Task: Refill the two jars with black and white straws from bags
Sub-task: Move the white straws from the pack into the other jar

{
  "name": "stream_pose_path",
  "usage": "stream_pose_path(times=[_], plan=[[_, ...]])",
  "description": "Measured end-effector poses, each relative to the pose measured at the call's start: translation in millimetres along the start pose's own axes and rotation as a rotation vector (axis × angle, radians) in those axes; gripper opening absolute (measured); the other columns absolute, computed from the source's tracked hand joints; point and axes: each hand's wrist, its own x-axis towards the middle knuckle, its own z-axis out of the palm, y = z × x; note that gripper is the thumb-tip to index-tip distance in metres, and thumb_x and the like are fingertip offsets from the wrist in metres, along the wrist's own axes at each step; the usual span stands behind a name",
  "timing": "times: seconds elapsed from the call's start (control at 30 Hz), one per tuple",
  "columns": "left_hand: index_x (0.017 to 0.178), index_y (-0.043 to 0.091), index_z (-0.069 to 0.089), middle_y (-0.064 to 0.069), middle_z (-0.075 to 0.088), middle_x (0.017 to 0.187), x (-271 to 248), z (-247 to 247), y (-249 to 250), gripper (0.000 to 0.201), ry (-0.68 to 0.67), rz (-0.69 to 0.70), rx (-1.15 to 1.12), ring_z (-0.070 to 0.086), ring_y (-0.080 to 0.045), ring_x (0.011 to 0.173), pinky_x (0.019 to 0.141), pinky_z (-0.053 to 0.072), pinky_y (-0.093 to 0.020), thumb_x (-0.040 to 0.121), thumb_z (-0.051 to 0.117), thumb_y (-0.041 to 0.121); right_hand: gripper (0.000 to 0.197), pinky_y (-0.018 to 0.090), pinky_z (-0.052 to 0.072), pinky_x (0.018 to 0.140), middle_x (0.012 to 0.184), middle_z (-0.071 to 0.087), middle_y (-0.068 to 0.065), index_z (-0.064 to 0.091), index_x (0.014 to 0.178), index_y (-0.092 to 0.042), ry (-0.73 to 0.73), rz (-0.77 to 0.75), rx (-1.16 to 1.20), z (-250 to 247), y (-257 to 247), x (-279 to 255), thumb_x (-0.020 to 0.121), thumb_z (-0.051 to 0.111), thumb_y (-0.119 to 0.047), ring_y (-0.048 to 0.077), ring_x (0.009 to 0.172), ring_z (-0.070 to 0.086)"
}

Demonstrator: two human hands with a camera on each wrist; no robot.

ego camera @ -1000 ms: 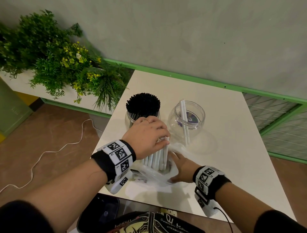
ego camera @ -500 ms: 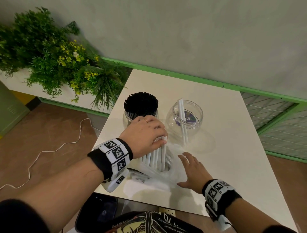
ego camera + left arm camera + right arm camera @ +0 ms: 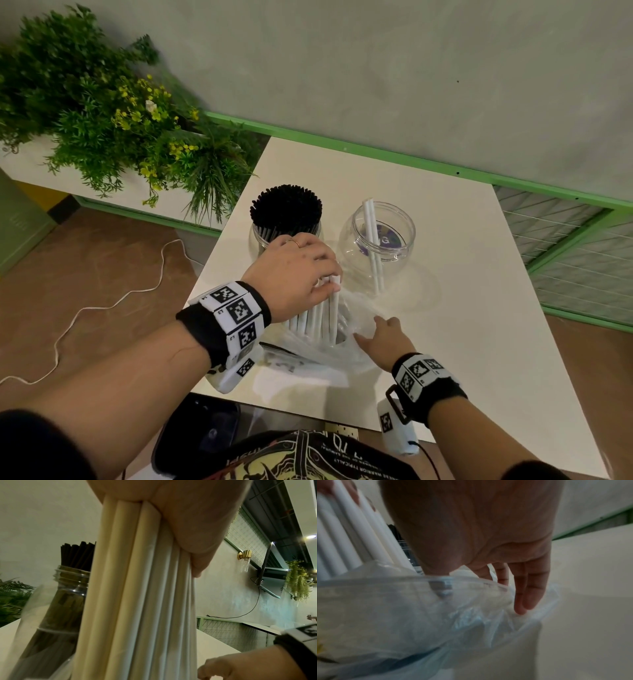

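Since a moment ago, my right hand (image 3: 385, 339) has returned to the clear plastic bag (image 3: 346, 346) after drawing away, its straight fingers (image 3: 529, 595) now pressing the crumpled film onto the white table (image 3: 479, 308). My left hand (image 3: 294, 274) grips the top of a bundle of white straws (image 3: 318, 315), standing upright in the bag. Just beyond, the left jar (image 3: 260, 236) is packed with black straws (image 3: 286, 207); the right jar (image 3: 383, 236) holds only two white ones.
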Motion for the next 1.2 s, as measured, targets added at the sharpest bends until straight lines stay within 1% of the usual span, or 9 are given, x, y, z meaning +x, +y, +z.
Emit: stream_pose_path(times=[0.13,0.23,0.43,0.6,0.73,0.83,0.9,1.07,1.2], plan=[[0.104,0.039,0.06,0.019,0.058,0.112,1.0,0.4,0.4,0.036,-0.006,0.0,-0.001,0.046,-0.012,0.116,0.091,0.041,-0.039,0.089,0.033,0.055,0.052,0.037,0.045,0.09,0.117,0.058,0.01,0.058,0.114,-0.013,0.034,-0.032,-0.212,1.5,-3.2,12.7,0.089,0.048,-0.057,0.032,0.112,0.052],[0.103,0.038,0.061,0.019,0.058,0.111,2.5,0.8,2.6,0.033,0.001,0.004,0.006,0.047,-0.012,0.115,0.091,0.041,-0.039,0.089,0.036,0.054,0.028,0.031,0.046,0.076,0.096,0.062,0.006,0.06,0.093,-0.012,0.025,-0.021,-0.093,-1.8,-6.1,18.6,0.089,0.055,-0.04,0.028,0.097,0.058],[0.103,0.038,0.06,0.019,0.058,0.11,2.3,2.4,1.7,0.034,0.004,0.006,0.017,0.047,-0.012,0.114,0.09,0.041,-0.038,0.089,0.035,0.055,0.011,0.029,0.037,0.057,0.074,0.055,0.01,0.053,0.076,-0.007,0.068,0.068,0.884,-15.9,11.5,20.3,0.073,0.055,-0.017,0.025,0.066,0.05],[0.102,0.037,0.061,0.019,0.058,0.11,2.8,1.8,2.6,0.034,0.006,0.016,0.008,0.047,-0.012,0.114,0.09,0.04,-0.038,0.089,0.034,0.054,0.013,0.033,0.04,0.054,0.078,0.059,0.021,0.056,0.094,0.003,-0.056,0.232,1.329,-4.2,28.0,14.6,0.093,0.045,-0.003,0.029,0.058,0.055],[0.102,0.037,0.061,0.019,0.058,0.11,2.8,3.0,4.0,0.034,0.009,0.015,0.007,0.047,-0.012,0.114,0.089,0.04,-0.038,0.089,0.034,0.054,0.003,0.026,0.037,0.051,0.072,0.06,0.01,0.056,0.091,-0.005,0.018,0.167,1.081,-10.5,16.7,8.4,0.091,0.053,-0.005,0.02,0.056,0.052],[0.102,0.037,0.061,0.018,0.058,0.11,3.5,2.4,3.0,0.035,0.007,0.01,0.006,0.047,-0.013,0.114,0.089,0.041,-0.038,0.089,0.033,0.054,0.037,0.034,0.045,0.077,0.104,0.059,0.006,0.048,0.113,-0.022,0.109,0.054,0.908,-28.8,8.3,-1.6,0.08,0.064,-0.025,0.024,0.092,0.056],[0.101,0.037,0.061,0.019,0.058,0.109,4.0,2.0,3.0,0.035,0.008,0.006,0.002,0.046,-0.012,0.113,0.089,0.041,-0.038,0.089,0.033,0.054,0.056,0.038,0.037,0.092,0.112,0.055,-0.001,0.044,0.126,-0.031,0.261,-0.062,0.467,-41.1,5.2,-12.1,0.073,0.063,-0.039,0.024,0.11,0.045],[0.101,0.037,0.061,0.019,0.058,0.109,2.7,2.1,3.3,0.034,0.01,0.01,-0.007,0.046,-0.012,0.113,0.09,0.039,-0.038,0.089,0.034,0.054,0.046,0.041,0.043,0.077,0.099,0.054,0.007,0.067,0.113,-0.016,0.8,-0.463,-0.184,-55.5,0.7,-32.2,0.068,0.079,-0.021,0.026,0.098,0.038],[0.1,0.036,0.061,0.018,0.059,0.107,2.9,3.1,3.6,0.033,0.031,0.018,0.001,0.048,-0.014,0.111,0.088,0.04,-0.038,0.089,0.035,0.054,0.061,0.041,0.047,0.076,0.117,0.055,0.008,0.065,0.112,-0.017,0.741,-0.755,-0.499,-46.1,4.4,-37.0,0.052,0.081,-0.012,0.029,0.102,0.046]])
